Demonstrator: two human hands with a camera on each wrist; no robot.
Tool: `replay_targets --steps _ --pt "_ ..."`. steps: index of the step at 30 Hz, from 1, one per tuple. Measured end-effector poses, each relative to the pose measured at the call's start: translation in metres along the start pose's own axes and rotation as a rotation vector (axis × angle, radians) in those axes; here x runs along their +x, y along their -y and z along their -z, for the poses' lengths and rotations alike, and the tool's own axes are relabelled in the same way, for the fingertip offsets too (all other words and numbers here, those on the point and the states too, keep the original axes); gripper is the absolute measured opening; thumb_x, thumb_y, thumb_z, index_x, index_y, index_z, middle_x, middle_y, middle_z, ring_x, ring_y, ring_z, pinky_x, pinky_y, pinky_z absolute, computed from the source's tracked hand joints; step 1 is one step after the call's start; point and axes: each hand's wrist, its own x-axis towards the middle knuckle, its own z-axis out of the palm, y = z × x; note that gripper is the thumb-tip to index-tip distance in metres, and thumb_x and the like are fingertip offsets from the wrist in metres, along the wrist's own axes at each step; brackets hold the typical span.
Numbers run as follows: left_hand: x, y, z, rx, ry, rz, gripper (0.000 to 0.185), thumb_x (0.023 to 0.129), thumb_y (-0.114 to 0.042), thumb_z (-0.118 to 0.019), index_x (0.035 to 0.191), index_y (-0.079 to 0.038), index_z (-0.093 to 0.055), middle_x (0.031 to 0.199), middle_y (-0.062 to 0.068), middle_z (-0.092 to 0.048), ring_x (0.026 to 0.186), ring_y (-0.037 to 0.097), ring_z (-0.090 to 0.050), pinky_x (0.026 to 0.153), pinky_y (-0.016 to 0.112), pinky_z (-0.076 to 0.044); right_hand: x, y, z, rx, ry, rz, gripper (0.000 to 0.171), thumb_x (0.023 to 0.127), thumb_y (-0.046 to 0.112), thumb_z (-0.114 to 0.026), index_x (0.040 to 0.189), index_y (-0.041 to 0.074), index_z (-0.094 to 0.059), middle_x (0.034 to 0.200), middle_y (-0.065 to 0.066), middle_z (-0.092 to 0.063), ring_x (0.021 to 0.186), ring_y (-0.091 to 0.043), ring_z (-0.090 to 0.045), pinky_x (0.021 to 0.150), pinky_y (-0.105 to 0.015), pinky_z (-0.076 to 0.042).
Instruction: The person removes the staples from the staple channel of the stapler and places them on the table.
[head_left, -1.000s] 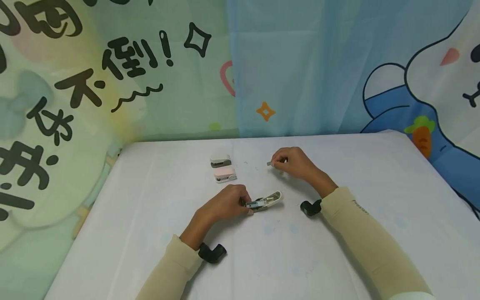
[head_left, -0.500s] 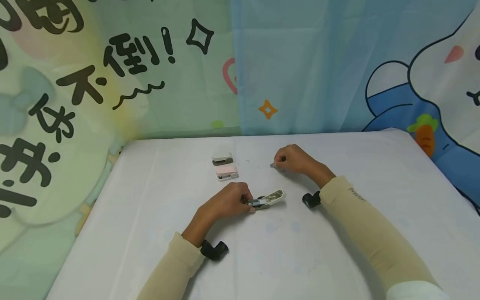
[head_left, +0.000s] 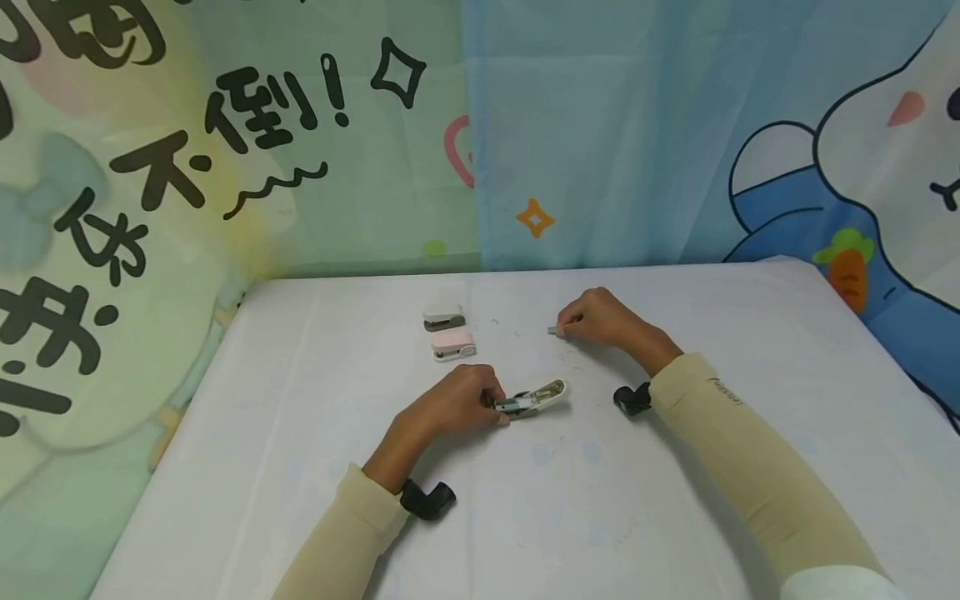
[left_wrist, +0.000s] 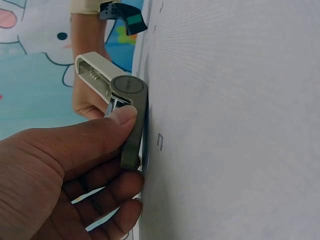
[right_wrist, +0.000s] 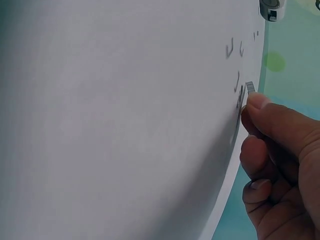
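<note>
White table (head_left: 300, 433), two staplers (head_left: 448, 331) (beyond hands)

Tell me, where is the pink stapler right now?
In the head view the pink stapler lies on the table, just in front of the grey stapler, beyond the left hand.

— What can you read from where you sit?

— I make out big black Chinese characters on the green backdrop (head_left: 225, 167); the clearest pair reads "不倒" with an exclamation mark after it, and a wavy line sits under them. More characters run down the left edge, cut off, and I cannot read them whole.

— Anything on the person?

— I see small dark lettering on the right sleeve (head_left: 726, 392) near the wrist, too tiny to read.

— The staplers?

— I find no legible marking on the open stapler (head_left: 536, 398).
</note>
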Motion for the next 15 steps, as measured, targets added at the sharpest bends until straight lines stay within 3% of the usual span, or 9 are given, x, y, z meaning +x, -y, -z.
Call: replay_targets --steps 15 --pt "0.0 0.0 -0.001 -0.006 -0.005 0.004 0.015 0.08 -0.012 -0.082 0.09 -0.006 -0.072 0.086 -0.004 -0.06 0.076 0.009 -0.055 0.068 0.023 -0.047 -0.015 -0.01 0.015 -0.106 -0.023 -0.067 0.008 0.087 0.003 -0.071 0.089 0.002 -0.078 0.101 -0.015 -0.072 0.103 -0.036 -0.062 0.091 -0.049 -0.044"
